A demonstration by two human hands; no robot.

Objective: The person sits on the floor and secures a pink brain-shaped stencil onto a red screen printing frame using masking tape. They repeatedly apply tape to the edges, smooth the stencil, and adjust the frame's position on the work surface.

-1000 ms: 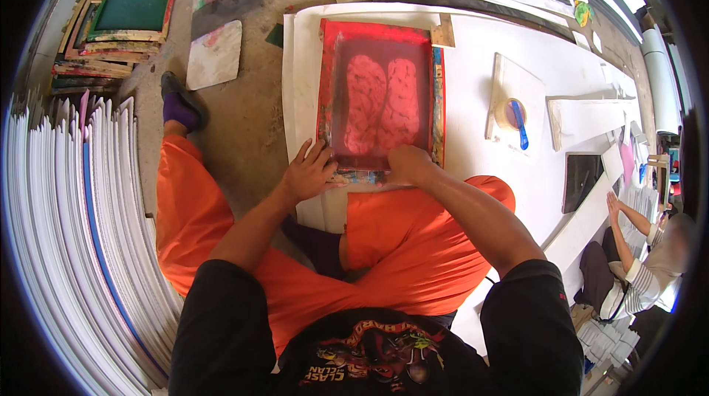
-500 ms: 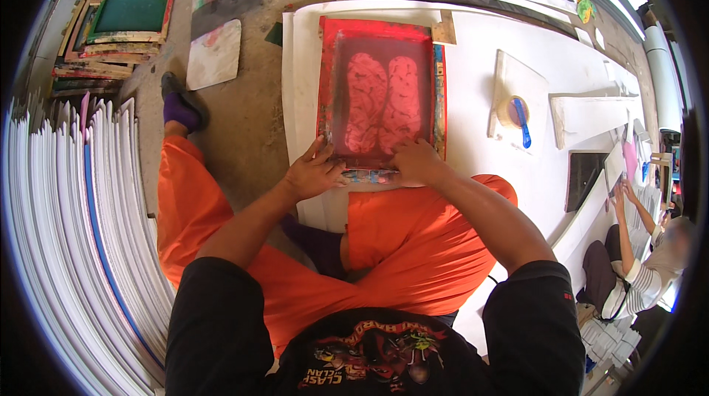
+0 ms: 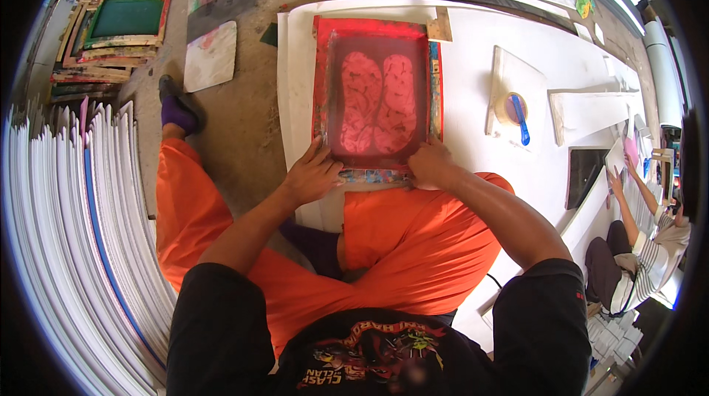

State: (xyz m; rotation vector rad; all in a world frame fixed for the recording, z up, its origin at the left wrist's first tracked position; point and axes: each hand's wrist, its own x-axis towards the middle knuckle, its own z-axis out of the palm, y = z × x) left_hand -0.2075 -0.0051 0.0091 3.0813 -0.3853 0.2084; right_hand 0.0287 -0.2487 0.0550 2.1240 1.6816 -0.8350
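A screen printing frame (image 3: pixel 320 82) with red-painted wooden sides lies flat in front of me. Through its mesh show two pink sole-shaped areas (image 3: pixel 361 93) with dark marks, side by side. My left hand (image 3: pixel 314 173) is closed on the near left corner, fingers curled over the edge. At the near right corner, my right hand (image 3: pixel 433 164) grips the frame's side; some of its fingertips are hidden. Between the hands runs the paint-smeared near bar (image 3: pixel 373 175). A small wooden block (image 3: pixel 439 24) sits at the far right corner.
Under the frame is a large white board (image 3: pixel 473 27). A round tub (image 3: pixel 507 109) with a blue-handled tool (image 3: pixel 523 126) stands on a small board to the right. Upright white sheets (image 3: pixel 66 233) and stacked frames (image 3: pixel 125 16) are at left. A person (image 3: pixel 650 256) sits at far right.
My right hand has moved right, from the near bar onto the near right corner of the frame. My left hand stays at its corner.
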